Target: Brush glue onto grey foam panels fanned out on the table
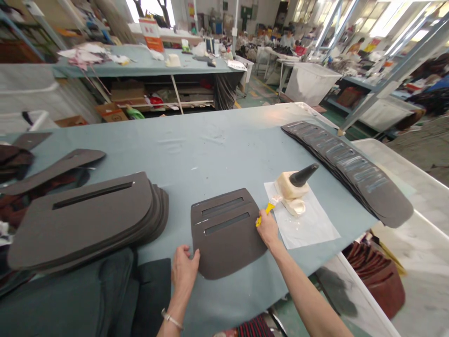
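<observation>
A dark grey-brown panel (228,248) with rounded corners and two long slots lies flat on the blue-green table in front of me. My left hand (185,269) is at its lower left edge, thumb and fingers apart, with nothing in it. At the panel's right edge, my right hand (267,227) is closed round a yellow-handled paintbrush (270,206), its pale bristles pointing up and right. Just beyond the bristles, a cream-coloured container (291,185) with a black cone-shaped top stands on a white sheet (315,229). A whitish smeared lump (296,207) sits beside the container.
Left of me is a stack of slotted dark panels (91,215), with dark green pieces (66,295) nearer. Overlapping panels with whitish streaks (351,164) line the table's right edge. A bin of reddish-brown pieces (377,276) is below right. Another worktable (140,68) stands behind.
</observation>
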Demonstrator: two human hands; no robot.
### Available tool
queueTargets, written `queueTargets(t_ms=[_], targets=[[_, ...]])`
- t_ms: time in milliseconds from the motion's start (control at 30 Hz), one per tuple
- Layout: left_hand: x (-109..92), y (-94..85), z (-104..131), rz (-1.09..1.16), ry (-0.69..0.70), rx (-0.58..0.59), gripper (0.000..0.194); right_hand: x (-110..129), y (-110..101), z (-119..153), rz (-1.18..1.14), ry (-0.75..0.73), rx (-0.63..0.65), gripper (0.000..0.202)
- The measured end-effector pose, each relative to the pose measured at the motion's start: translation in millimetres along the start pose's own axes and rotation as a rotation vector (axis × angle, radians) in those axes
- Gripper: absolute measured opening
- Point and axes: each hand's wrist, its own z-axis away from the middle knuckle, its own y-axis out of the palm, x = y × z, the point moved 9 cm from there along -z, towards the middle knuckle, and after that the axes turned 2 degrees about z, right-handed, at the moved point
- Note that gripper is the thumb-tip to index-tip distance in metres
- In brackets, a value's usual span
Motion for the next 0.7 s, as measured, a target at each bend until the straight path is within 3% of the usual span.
queueTargets(t_ms=[267, 400, 500, 700], targets=[[8.3, -4.2, -18.0, 0.078, -0.015, -0.014, 0.033, -9.9, -15.8, -10.8, -0.028, 0.027, -0.084, 0.017], [-7.9, -10.0, -33.8, 0.056, 0.009, -0.058, 0.035, -1.0, -20.1, -28.5, -0.108, -0.016, -0.125, 0.026], [-23.6, -10.2, -41.5, 0.013, 0.015, -0.090, 0.039, 6.0, -13.7, -42.0, -0.148, -0.031, -0.077, 0.031], [-41.0, -5.0, -39.5, -0.063, 0.005, -0.129, 0.046, 3.6, 0.6, -53.3, -0.181, -0.039, -0.011, 0.030]])
